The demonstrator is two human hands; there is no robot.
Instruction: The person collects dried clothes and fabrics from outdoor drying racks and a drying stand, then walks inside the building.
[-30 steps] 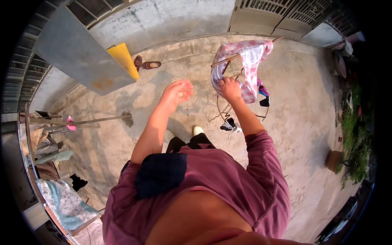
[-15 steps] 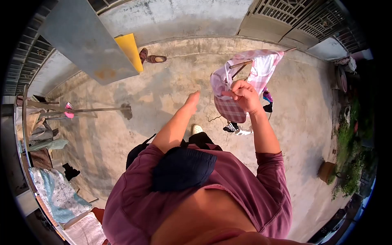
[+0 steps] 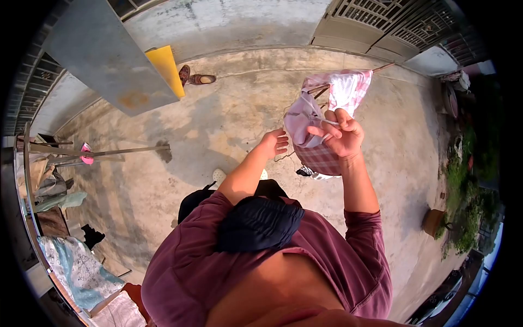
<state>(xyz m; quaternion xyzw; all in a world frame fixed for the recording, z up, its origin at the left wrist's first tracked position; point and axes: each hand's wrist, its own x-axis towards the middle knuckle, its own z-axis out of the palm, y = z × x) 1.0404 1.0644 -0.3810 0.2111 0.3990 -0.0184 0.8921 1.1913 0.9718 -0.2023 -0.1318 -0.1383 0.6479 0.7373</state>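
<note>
In the head view, my right hand (image 3: 346, 135) is closed around a thin white strap of a pale lavender cloth piece (image 3: 298, 121), which hangs to its left. My left hand (image 3: 274, 144) is empty, fingers apart, just left of that cloth. Behind and below my right hand, a pink checked cloth (image 3: 318, 160) hangs on a frame with brown bars. A white cloth (image 3: 343, 90) drapes over the same frame's top. Black and white small laundry pieces (image 3: 313, 173) show beneath. A dark navy folded cloth (image 3: 260, 223) lies against the front of my maroon shirt.
A tilted grey board (image 3: 109, 60) stands at the upper left, with a yellow panel (image 3: 166, 68) and brown shoes (image 3: 202, 79) beside it. Poles (image 3: 120, 152) jut in from the left near draped cloths (image 3: 76, 267). A plant pot (image 3: 434, 223) stands at right.
My left hand has moved right, towards the lavender cloth, and its fingers have spread. My right hand has shifted slightly right and down, with the lavender cloth and its strap.
</note>
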